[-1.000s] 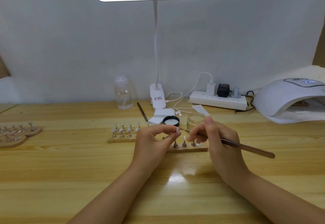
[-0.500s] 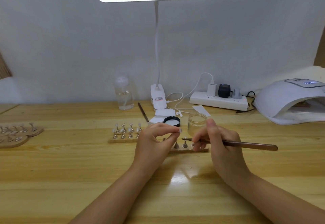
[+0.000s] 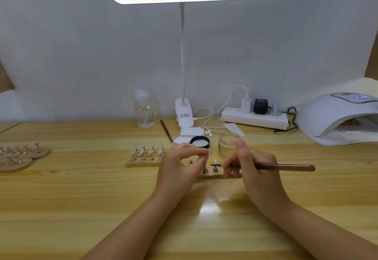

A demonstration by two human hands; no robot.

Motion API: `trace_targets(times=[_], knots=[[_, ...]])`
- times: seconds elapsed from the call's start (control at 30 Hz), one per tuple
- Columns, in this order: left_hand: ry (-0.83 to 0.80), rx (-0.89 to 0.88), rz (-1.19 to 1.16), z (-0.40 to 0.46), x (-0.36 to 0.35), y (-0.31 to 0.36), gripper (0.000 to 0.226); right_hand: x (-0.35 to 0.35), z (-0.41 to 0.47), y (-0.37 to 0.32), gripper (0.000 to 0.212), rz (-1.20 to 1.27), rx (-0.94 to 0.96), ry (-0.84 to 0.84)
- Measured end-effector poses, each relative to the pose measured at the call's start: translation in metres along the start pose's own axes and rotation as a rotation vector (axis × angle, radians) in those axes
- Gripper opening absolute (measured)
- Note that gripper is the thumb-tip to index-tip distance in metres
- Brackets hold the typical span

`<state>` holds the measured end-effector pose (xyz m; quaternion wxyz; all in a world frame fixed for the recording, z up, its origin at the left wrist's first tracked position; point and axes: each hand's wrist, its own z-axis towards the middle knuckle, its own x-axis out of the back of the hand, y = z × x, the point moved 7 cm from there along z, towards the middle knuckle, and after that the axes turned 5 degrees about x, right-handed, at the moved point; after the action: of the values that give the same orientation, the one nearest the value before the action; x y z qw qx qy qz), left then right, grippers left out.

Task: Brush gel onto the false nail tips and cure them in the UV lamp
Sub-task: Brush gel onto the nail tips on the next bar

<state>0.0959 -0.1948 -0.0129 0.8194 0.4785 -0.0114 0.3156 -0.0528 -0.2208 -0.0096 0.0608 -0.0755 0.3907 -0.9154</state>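
Note:
My left hand point(image 3: 180, 165) pinches a small clear nail tip point(image 3: 209, 153) between thumb and fingertips, just above a wooden strip point(image 3: 143, 163) of metal nail stands. My right hand point(image 3: 253, 169) grips a brown gel brush point(image 3: 284, 167) lying almost level, its bristle end pointing left toward a stand point(image 3: 214, 166) below the nail tip. An open glass gel jar point(image 3: 228, 143) stands just behind my hands, its black lid point(image 3: 200, 142) beside it. The white UV lamp point(image 3: 337, 120) sits at the far right with its mouth facing me.
Round wooden bases point(image 3: 22, 153) with more stands lie at the left edge. At the back stand a clear bottle point(image 3: 144, 110), a clip desk lamp point(image 3: 184, 114), a power strip point(image 3: 254, 118) with cables, paper pads point(image 3: 191, 132) and a second brush point(image 3: 166, 131).
The brush has swung from slanting to nearly level, its tip dropping from beside the pinched nail tip toward the stands. My left hand has stayed put.

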Motion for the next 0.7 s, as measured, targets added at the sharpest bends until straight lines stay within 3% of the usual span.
trace_targets(times=[0.17, 0.3, 0.7], knots=[[-0.005, -0.014, 0.004, -0.0002, 0.0006, 0.0007, 0.032, -0.0001, 0.0011, -0.0063, 0.043, -0.084, 0.1, -0.01], [0.0, -0.008, -0.014, -0.0013, 0.0012, 0.003, 0.029, -0.0014, -0.0016, -0.0008, 0.048, 0.038, 0.008, -0.007], [0.043, -0.058, 0.014, -0.0032, 0.0041, 0.0081, 0.025, 0.0041, 0.0008, -0.0097, 0.039, -0.05, 0.11, 0.025]])
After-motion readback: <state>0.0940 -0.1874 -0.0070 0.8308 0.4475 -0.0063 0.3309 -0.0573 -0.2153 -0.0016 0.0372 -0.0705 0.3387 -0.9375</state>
